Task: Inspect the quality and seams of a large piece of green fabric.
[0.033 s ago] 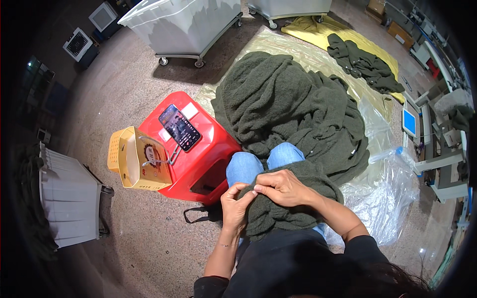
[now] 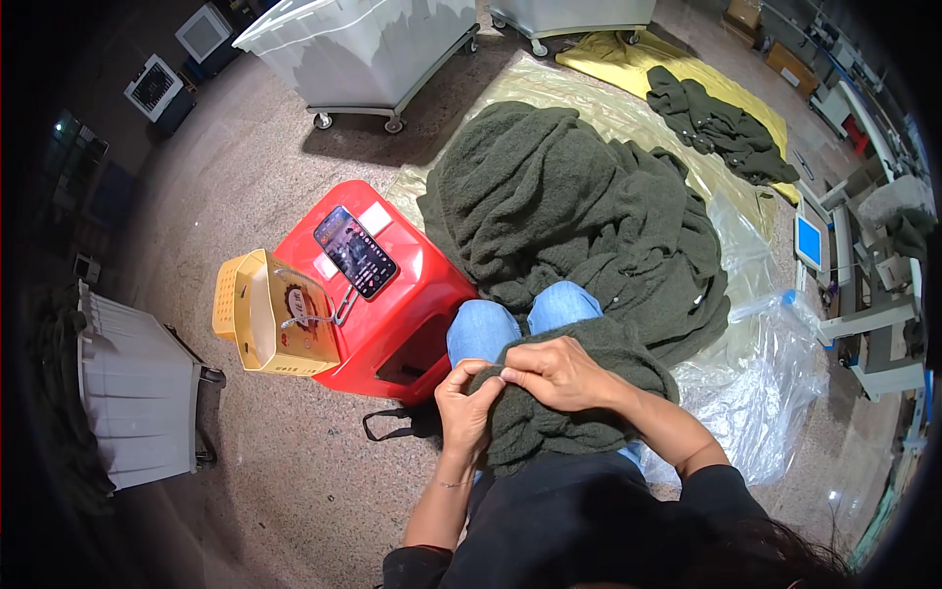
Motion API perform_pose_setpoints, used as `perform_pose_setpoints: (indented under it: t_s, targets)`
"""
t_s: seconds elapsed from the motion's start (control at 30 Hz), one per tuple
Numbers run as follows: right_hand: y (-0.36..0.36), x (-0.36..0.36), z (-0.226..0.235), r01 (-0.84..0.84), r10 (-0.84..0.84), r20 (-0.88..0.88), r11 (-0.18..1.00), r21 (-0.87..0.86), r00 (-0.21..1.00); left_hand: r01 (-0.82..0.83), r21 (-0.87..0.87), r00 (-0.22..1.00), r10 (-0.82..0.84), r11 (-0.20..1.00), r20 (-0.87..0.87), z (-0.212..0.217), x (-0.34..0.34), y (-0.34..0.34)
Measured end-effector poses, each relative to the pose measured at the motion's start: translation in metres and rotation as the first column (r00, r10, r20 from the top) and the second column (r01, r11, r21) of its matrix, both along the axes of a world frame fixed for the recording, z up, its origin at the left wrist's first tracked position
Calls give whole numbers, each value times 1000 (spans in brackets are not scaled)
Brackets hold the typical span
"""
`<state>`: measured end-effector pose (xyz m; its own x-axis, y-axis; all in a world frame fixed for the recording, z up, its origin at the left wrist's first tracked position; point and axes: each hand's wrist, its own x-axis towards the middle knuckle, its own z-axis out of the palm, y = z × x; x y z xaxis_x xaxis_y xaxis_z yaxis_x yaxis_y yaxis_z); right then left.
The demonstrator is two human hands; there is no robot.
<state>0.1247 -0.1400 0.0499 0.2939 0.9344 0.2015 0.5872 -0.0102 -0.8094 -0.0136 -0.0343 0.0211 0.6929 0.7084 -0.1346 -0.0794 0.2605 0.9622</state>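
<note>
A dark green fleecy cloth lies bunched across my lap, over the blue jeans. My left hand pinches its upper left edge between thumb and fingers. Right beside it, my right hand is closed on the same edge, and the two thumbs nearly meet. Whatever small thing may sit between the fingertips is hidden. Beyond my knees spreads a large heap of the same dark green cloth, with a few small pale spots on its right side.
A red plastic stool at my left carries a phone and a yellow box-like basket. Clear plastic sheeting lies at right. Wheeled grey bins stand ahead, another bin far left. More green cloth rests on a yellow sheet.
</note>
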Motion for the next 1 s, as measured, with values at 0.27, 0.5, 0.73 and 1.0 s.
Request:
perform_pose_setpoints:
  t_s: [0.27,0.5,0.73,1.0]
  targets:
    - [-1,-14,-1,16,-33,91,982,188,995,-187,90,981,181,978,66,1,9,-11]
    - [-51,44,6,68,-54,76,978,-197,996,-32,-313,997,9,949,-75,10,-10,26]
    - [-81,50,6,405,-407,-125,913,-41,905,246,-580,964,-138,777,225,10,-19,22]
    - [-77,24,38,323,-372,61,867,380,926,138,-470,985,-72,872,155,26,-12,15]
